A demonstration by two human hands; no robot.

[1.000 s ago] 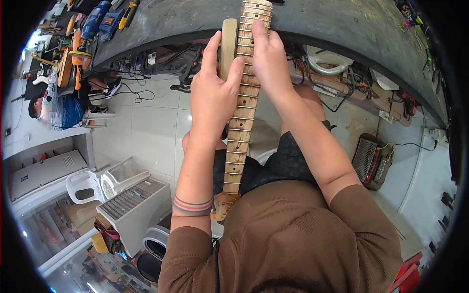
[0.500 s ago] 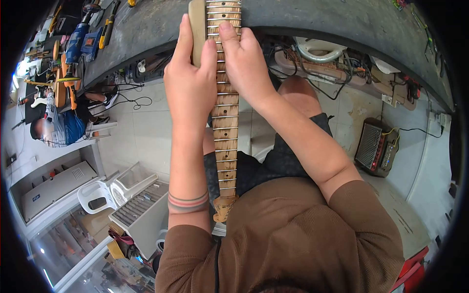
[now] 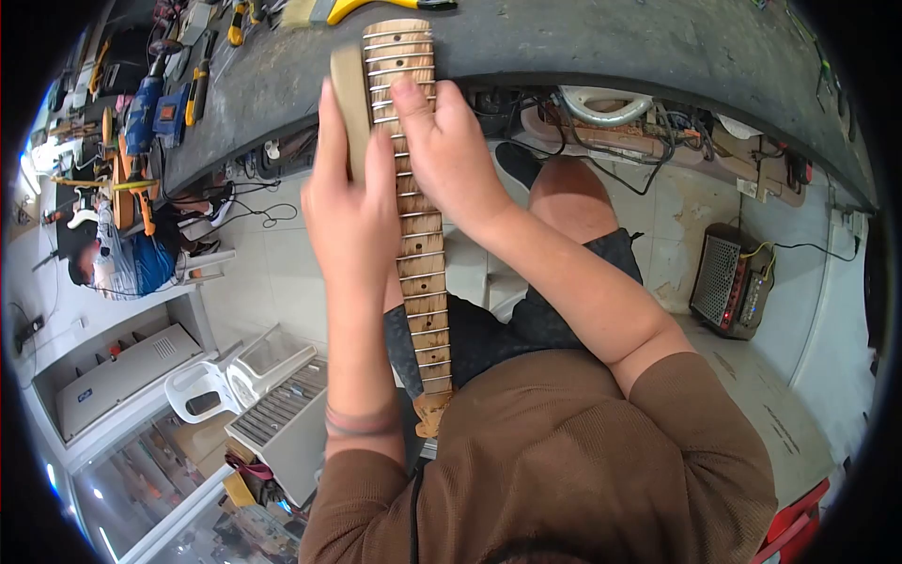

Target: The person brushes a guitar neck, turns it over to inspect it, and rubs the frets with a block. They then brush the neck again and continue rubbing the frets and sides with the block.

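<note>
Guitar neck [image 3: 421, 249] clamped in right hand [image 3: 453, 155]; left hand [image 3: 349, 211] clamped on wooden block [image 3: 350, 94] alongside; arms [image 3: 583, 282] extended forward.

Dark grey tabletop [image 3: 583, 38], its surface scuffed, curving across the top of the frame. Upper centre: a tool with a curved yellow handle [image 3: 349, 9]. Upper left: a blue power tool [image 3: 144, 111], a blue object [image 3: 170, 115] and a yellow-and-black tool [image 3: 198, 92], side by side.
</note>
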